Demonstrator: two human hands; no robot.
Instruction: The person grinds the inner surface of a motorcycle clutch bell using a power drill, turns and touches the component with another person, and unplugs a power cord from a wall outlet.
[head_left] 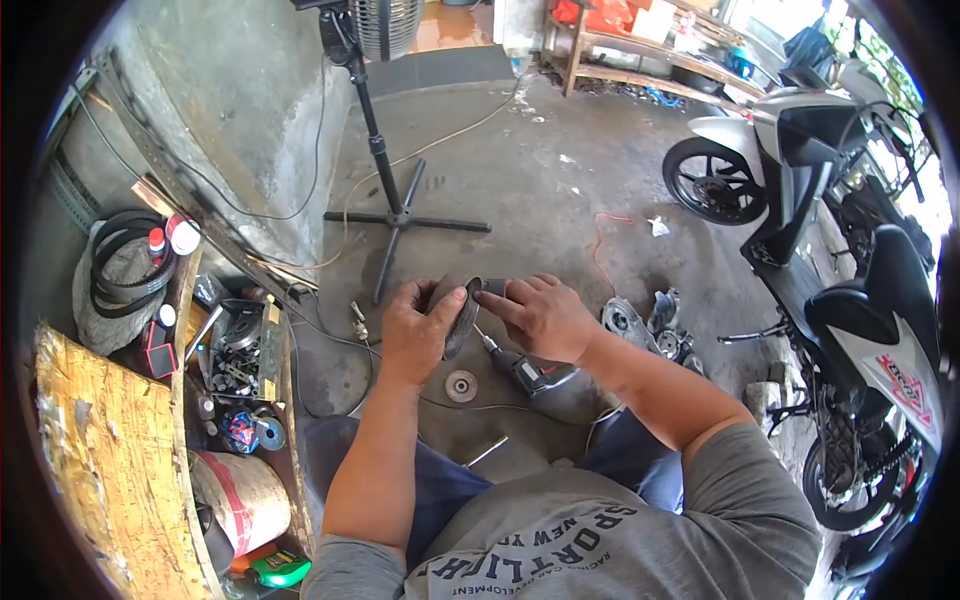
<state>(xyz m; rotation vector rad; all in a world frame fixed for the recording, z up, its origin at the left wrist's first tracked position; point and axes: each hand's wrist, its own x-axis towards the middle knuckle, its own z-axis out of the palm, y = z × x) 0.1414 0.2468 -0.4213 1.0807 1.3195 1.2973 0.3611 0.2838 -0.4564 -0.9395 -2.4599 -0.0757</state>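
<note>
Above the floor, in front of my knees, my left hand (418, 325) is closed around a dark, round, cup-like metal part (461, 325), thumb along its rim. My right hand (540, 312) meets it from the other side, fingers bent and fingertips at the rim. A small dark grey piece (494, 286) shows by the right fingers; its kind is unclear. Below the hands lies a corded power tool (520, 372) with a thin shaft. Left of that is a round metal disc (460, 386) with a centre hole. A short metal rod (487, 452) lies closer to me.
Engine parts (628, 325) lie to the right, before a parked motorcycle (790, 250). A standing fan (378, 145) rises ahead, its cross-shaped foot on the floor. At left are a wooden tray of small parts (240, 350), black belts (125, 265) and a bucket (240, 500). Cords cross the floor.
</note>
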